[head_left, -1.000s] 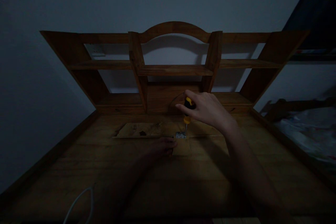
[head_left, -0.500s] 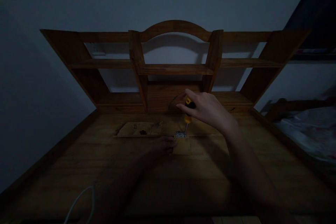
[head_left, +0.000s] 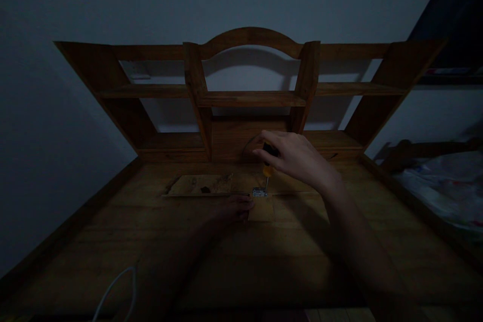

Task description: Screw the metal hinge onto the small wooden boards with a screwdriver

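My right hand (head_left: 289,156) is closed around the yellow-and-black handle of a screwdriver (head_left: 268,170), held nearly upright. The screwdriver's tip meets the right side of a small silver metal hinge (head_left: 259,192). This hinge lies across a seam, at the upper edge of a small, pale wooden board (head_left: 262,210). In shadow, my left hand (head_left: 237,208) grips the left edge of that board with bent fingers, just beside the hinge. How the left fingertips sit is hard to see in the dark.
All this is on a wooden desktop (head_left: 151,231). Left of the hinge lies a rough, stained wood strip (head_left: 199,184). Behind stands a wooden shelf unit (head_left: 251,99) against the wall. A white cable (head_left: 116,282) loops at the lower left; plastic bags (head_left: 445,186) lie at the right.
My right hand has turned slightly, and the screwdriver's handle has shifted a little left and up, with the yellow top now covered by fingers. My left hand stays in place.
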`<state>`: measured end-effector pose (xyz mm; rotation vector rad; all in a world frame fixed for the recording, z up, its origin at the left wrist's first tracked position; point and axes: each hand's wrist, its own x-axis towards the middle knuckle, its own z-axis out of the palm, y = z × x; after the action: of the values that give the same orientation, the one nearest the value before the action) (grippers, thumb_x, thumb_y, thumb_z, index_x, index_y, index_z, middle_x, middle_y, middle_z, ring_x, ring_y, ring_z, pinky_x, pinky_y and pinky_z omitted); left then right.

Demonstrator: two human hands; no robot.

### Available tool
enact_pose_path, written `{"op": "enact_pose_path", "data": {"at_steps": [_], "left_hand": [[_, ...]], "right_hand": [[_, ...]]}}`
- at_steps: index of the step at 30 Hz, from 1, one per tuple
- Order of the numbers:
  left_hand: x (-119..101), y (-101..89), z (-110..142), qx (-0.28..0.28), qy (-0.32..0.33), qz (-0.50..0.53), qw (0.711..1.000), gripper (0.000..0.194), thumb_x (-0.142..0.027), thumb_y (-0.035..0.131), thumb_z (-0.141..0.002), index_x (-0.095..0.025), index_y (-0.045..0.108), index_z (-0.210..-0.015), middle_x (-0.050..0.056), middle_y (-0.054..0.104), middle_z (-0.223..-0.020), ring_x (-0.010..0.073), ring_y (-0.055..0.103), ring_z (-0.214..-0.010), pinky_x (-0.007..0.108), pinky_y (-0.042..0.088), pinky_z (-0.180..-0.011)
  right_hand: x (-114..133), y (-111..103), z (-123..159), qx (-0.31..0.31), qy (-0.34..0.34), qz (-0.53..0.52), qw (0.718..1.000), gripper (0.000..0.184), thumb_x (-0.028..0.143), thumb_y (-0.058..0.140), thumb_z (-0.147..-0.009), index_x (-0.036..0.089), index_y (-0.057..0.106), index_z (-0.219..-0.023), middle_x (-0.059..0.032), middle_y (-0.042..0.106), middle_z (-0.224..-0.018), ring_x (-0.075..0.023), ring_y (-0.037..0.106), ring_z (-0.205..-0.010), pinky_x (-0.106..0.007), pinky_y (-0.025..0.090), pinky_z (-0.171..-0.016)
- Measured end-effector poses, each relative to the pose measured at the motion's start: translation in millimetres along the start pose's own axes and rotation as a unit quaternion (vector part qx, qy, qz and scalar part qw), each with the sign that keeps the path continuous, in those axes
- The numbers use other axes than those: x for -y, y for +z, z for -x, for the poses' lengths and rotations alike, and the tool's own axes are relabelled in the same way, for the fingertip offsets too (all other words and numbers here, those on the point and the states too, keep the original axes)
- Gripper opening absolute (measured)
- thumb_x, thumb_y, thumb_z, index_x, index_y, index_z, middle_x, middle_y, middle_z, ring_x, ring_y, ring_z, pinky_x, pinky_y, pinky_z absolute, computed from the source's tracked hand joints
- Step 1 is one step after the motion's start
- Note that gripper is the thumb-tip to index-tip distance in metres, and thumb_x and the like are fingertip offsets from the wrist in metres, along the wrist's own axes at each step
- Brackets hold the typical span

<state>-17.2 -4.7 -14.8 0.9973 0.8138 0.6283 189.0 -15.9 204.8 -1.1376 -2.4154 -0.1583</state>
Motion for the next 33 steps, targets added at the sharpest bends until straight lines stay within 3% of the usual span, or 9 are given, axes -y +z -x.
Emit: {"op": "enact_pose_path", "data": {"at_steps": [5, 11, 15, 20, 27, 33], "left_hand": [[0.7, -0.6, -0.4, 0.003, -0.001, -0.008, 1.000, 0.035, -0.043, 0.079, -0.073, -0.012, 0.064, -0.074, -0.002, 0.050, -0.057, 0.0053, 0.040, -0.046, 0.021, 0.031, -0.046], [-3.4, 1.4, 2.5, -0.010, -0.011, -0.004, 1.000, 0.032, -0.040, 0.080, -0.072, -0.012, 0.063, -0.072, -0.003, 0.050, -0.057, 0.0047, 0.039, -0.045, 0.021, 0.032, -0.046], [-4.0, 2.1, 2.7, -0.011, -0.017, -0.004, 1.000, 0.032, -0.040, 0.081, -0.071, -0.012, 0.066, -0.079, -0.002, 0.054, -0.062, 0.0052, 0.043, -0.047, 0.020, 0.035, -0.047], [-4.7, 1.6, 2.3, -0.010, -0.012, 0.000, 1.000, 0.033, -0.040, 0.082, -0.069, -0.013, 0.065, -0.075, -0.002, 0.053, -0.059, 0.0053, 0.043, -0.047, 0.020, 0.034, -0.047], [-3.4, 1.2, 3.5, -0.030, -0.013, -0.004, 0.999, 0.032, -0.040, 0.082, -0.070, -0.013, 0.066, -0.075, -0.001, 0.055, -0.062, 0.0062, 0.046, -0.049, 0.022, 0.036, -0.049], [-1.9, 0.2, 2.3, -0.021, 0.003, 0.002, 1.000, 0.032, -0.040, 0.082, -0.070, -0.012, 0.067, -0.077, -0.001, 0.054, -0.062, 0.0055, 0.043, -0.048, 0.021, 0.033, -0.047]], "right_hand": [[-2.1, 2.5, 1.0, -0.011, 0.031, 0.037, 0.999, 0.029, 0.041, 0.046, -0.095, 0.020, 0.054, -0.113, -0.0079, 0.069, -0.102, -0.0251, 0.063, -0.092, -0.033, 0.040, -0.076], [-7.2, -0.9, 1.6, 0.025, -0.012, -0.053, 0.998, 0.034, 0.027, 0.052, -0.090, 0.024, 0.051, -0.123, -0.0051, 0.065, -0.118, -0.0228, 0.061, -0.104, -0.032, 0.042, -0.087], [-4.7, 2.0, -0.7, 0.018, -0.010, -0.055, 0.998, 0.026, 0.034, 0.049, -0.095, 0.024, 0.053, -0.119, -0.0041, 0.068, -0.107, -0.0215, 0.064, -0.097, -0.031, 0.043, -0.083], [-5.1, 5.8, -0.3, 0.000, 0.027, -0.008, 1.000, 0.032, 0.044, 0.048, -0.096, 0.022, 0.052, -0.119, -0.0073, 0.069, -0.101, -0.0244, 0.065, -0.093, -0.033, 0.044, -0.080], [-9.4, -1.0, 1.8, 0.031, -0.024, -0.105, 0.994, 0.043, 0.022, 0.053, -0.088, 0.025, 0.048, -0.130, -0.0048, 0.060, -0.131, -0.0221, 0.058, -0.116, -0.032, 0.041, -0.096], [-7.0, 3.2, 0.0, 0.017, -0.001, -0.078, 0.997, 0.034, 0.033, 0.052, -0.093, 0.023, 0.052, -0.126, -0.0058, 0.068, -0.113, -0.0219, 0.064, -0.099, -0.032, 0.045, -0.087]]}}
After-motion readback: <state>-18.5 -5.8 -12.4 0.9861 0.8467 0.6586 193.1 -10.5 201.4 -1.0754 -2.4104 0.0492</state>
